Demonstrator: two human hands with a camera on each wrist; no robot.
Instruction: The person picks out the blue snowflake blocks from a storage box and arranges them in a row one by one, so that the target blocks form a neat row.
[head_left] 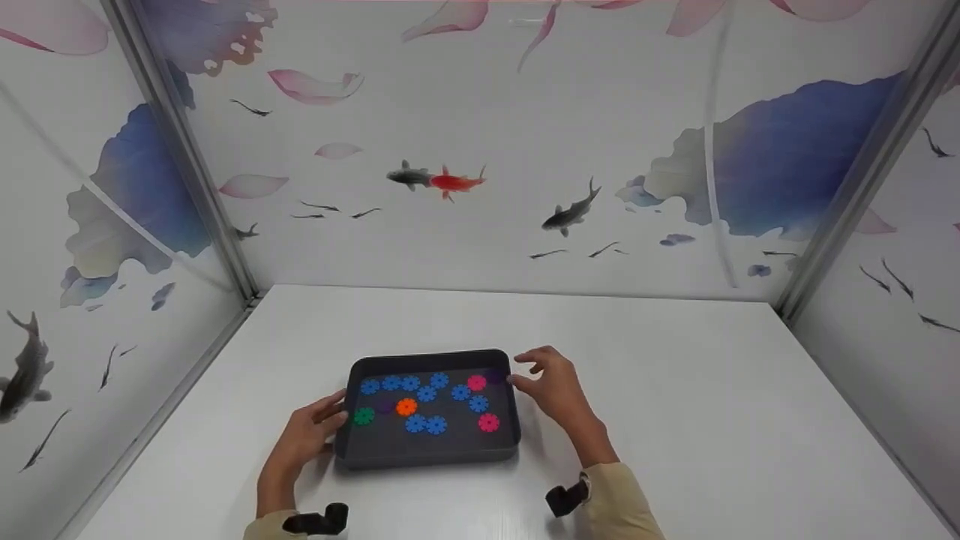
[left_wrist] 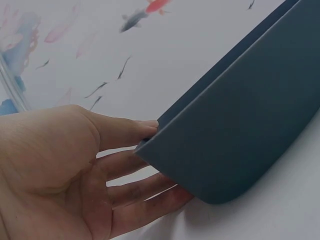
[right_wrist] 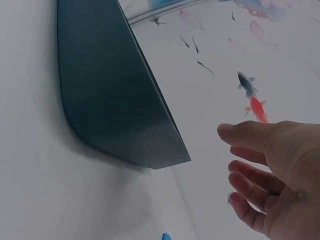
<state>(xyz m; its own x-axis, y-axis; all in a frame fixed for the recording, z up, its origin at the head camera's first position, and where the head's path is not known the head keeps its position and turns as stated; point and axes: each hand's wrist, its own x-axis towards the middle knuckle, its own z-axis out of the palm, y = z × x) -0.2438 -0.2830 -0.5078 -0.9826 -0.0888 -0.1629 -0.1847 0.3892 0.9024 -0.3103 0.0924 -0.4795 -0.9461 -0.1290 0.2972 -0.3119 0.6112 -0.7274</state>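
A dark grey tray [head_left: 457, 444] lies on the white table, with small flower-shaped discs spread over its floor. Several are blue [head_left: 436, 425]; one is orange [head_left: 406, 407], one green [head_left: 364, 415], two pink [head_left: 488, 422], and dark purple ones [head_left: 385, 406] barely stand out. My left hand [head_left: 304, 435] holds the tray's left side, its thumb [left_wrist: 137, 127] at the rim and its other fingers against the outer wall. Just off the tray's right side is my right hand [head_left: 555, 386]. Its fingers are loosely bent and hold nothing; the right wrist view shows a gap to the tray wall [right_wrist: 110, 90].
The white table [head_left: 697, 405] extends around the tray. White panels [head_left: 480, 247] printed with fish and petals enclose it at the back and sides, with metal posts at the corners. A tiny blue thing [right_wrist: 166, 236] peeks in at the bottom of the right wrist view.
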